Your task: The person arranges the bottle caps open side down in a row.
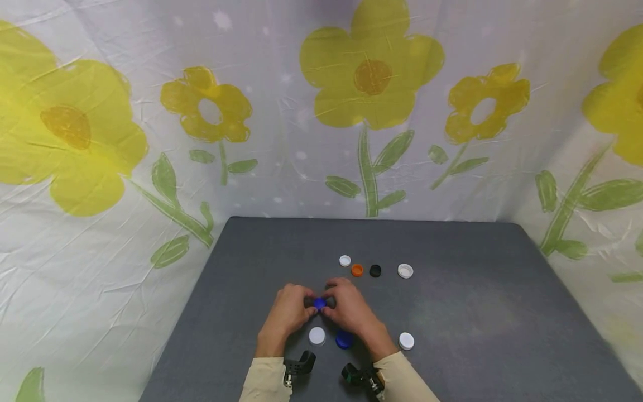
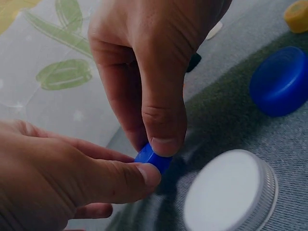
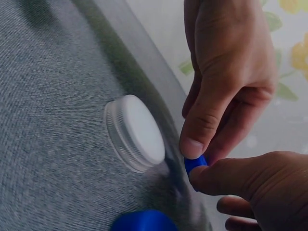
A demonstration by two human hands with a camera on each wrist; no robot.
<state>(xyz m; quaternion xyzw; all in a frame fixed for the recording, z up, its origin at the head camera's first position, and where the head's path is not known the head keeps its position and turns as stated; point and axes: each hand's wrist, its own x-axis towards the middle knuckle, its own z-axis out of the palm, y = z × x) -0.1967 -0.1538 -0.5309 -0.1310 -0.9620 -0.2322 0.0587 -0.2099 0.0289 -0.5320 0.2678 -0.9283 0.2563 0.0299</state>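
A small blue cap (image 1: pixel 320 304) is pinched between both hands above the dark table. My left hand (image 1: pixel 290 308) grips it from the left, thumb and fingers on its edge; in the left wrist view this hand (image 2: pixel 72 168) comes from the lower left. Opposite it, my right hand (image 1: pixel 350 307) pinches the same cap with thumb and fingertips, seen from above in the left wrist view. Part of the cap (image 3: pixel 193 163) is hidden by the fingers. Closer to me lie a white ribbed lid (image 1: pixel 317 335) and a larger blue cap (image 1: pixel 344 339).
Beyond the hands are a small white cap (image 1: pixel 344 261), an orange cap (image 1: pixel 357 270), a black cap (image 1: pixel 375 271) and a white cap (image 1: pixel 405 271). Another white cap (image 1: pixel 406 341) lies right of my forearm. A yellow round piece (image 2: pixel 297 17) shows at the left wrist view's corner. A flowered curtain (image 1: pixel 281 167) hangs behind the table.
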